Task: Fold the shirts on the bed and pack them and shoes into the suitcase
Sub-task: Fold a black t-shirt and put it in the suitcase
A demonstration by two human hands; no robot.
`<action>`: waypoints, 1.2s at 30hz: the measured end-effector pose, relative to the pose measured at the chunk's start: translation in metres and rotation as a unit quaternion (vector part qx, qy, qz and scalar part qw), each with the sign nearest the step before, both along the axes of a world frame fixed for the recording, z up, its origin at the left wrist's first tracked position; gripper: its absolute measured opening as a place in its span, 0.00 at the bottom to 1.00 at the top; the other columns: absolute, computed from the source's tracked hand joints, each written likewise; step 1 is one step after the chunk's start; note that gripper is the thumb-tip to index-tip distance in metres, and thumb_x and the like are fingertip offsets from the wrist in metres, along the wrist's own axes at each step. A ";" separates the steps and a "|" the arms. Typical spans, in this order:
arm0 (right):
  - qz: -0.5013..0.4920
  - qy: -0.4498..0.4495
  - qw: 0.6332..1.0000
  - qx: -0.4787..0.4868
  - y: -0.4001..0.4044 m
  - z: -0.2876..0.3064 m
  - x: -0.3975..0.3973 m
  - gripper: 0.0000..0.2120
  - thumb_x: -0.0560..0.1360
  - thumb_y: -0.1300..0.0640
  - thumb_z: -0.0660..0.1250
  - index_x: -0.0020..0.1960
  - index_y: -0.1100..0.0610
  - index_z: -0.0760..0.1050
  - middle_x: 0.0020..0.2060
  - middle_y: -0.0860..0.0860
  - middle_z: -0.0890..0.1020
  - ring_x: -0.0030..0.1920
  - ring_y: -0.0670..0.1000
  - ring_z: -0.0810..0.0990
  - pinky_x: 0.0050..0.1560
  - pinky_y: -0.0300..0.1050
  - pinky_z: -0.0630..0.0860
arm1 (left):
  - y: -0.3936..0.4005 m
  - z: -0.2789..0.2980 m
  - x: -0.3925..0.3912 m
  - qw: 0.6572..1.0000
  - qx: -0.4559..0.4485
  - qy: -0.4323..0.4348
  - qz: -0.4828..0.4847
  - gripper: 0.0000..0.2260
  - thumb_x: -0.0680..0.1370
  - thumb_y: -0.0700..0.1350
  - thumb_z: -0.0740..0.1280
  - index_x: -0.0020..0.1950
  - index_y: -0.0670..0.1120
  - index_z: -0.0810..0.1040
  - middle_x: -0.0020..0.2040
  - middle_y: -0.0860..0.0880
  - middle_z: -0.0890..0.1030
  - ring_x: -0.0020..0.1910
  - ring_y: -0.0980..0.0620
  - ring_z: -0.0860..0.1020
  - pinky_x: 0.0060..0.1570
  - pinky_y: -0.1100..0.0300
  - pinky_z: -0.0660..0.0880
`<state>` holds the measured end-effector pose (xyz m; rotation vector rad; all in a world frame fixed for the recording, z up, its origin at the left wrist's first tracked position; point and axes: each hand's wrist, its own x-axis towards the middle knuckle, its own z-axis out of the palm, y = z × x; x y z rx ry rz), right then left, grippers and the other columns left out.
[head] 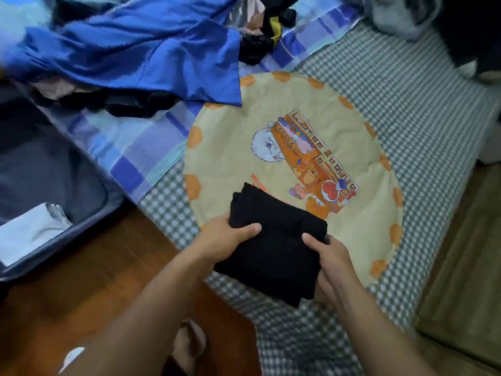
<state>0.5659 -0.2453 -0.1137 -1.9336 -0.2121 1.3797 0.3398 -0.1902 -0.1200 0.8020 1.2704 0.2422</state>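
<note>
A folded black shirt (273,245) sits at the near edge of the bed, over a round yellow cartoon print (295,126). My left hand (225,240) grips its left side, thumb on top. On the right side, my right hand (329,256) holds the shirt the same way. An open dark blue suitcase (51,175) lies on the floor at the left, with a folded white garment (29,232) inside. A bright blue shirt (141,52) lies crumpled at the back of the bed.
Black and pink clothes (108,100) are piled under the blue shirt. More dark clothes (257,44) lie further back. The bed has a green checked sheet (406,104) and a blue plaid sheet (130,153). Wooden floor (81,294) lies below, with my foot (189,346) on it.
</note>
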 end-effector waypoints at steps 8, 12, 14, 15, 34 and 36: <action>0.090 0.417 0.883 -0.198 -0.017 0.002 -0.234 0.31 0.64 0.55 0.84 0.63 0.65 0.81 0.62 0.66 0.80 0.61 0.66 0.81 0.61 0.62 0.78 | -0.089 0.024 -0.257 0.955 -0.104 -0.119 0.250 0.26 0.73 0.35 0.75 0.69 0.43 0.74 0.63 0.41 0.82 0.60 0.41 0.82 0.57 0.50 0.80; 0.143 0.455 0.852 -0.219 0.010 -0.022 -0.317 0.33 0.63 0.59 0.84 0.65 0.66 0.79 0.63 0.66 0.80 0.63 0.64 0.80 0.68 0.60 0.72 | -0.071 0.023 -0.341 0.950 -0.125 -0.072 0.277 0.27 0.73 0.35 0.73 0.70 0.51 0.74 0.64 0.44 0.82 0.62 0.41 0.81 0.61 0.46 0.77; 0.166 0.416 0.871 -0.203 0.027 -0.037 -0.349 0.21 0.74 0.65 0.73 0.66 0.65 0.77 0.61 0.64 0.82 0.62 0.63 0.81 0.64 0.57 0.76 | -0.046 0.011 -0.376 0.956 -0.147 -0.030 0.253 0.27 0.69 0.44 0.77 0.66 0.51 0.76 0.61 0.45 0.84 0.57 0.44 0.84 0.51 0.55 0.81; 0.170 0.392 0.884 -0.192 0.035 -0.047 -0.365 0.18 0.76 0.67 0.69 0.66 0.64 0.77 0.60 0.63 0.82 0.60 0.62 0.82 0.61 0.56 0.79 | -0.032 0.003 -0.391 0.961 -0.154 -0.006 0.232 0.31 0.64 0.49 0.81 0.65 0.50 0.78 0.59 0.46 0.85 0.55 0.46 0.85 0.47 0.59 0.82; -0.018 0.309 0.941 -0.135 0.200 -0.314 -0.660 0.13 0.78 0.65 0.69 0.61 0.68 0.78 0.54 0.63 0.85 0.54 0.62 0.85 0.63 0.63 0.77 | 0.143 -0.283 -0.567 0.842 -0.096 0.045 0.529 0.10 0.82 0.37 0.66 0.63 0.42 0.79 0.56 0.43 0.86 0.55 0.43 0.84 0.55 0.47 0.81; 0.013 0.293 0.948 -0.121 0.219 -0.366 -0.673 0.13 0.78 0.65 0.70 0.62 0.65 0.78 0.55 0.61 0.85 0.55 0.60 0.85 0.63 0.60 0.77 | 0.162 -0.342 -0.590 0.869 -0.070 0.044 0.488 0.09 0.82 0.39 0.66 0.62 0.44 0.79 0.54 0.46 0.86 0.52 0.46 0.85 0.48 0.51 0.83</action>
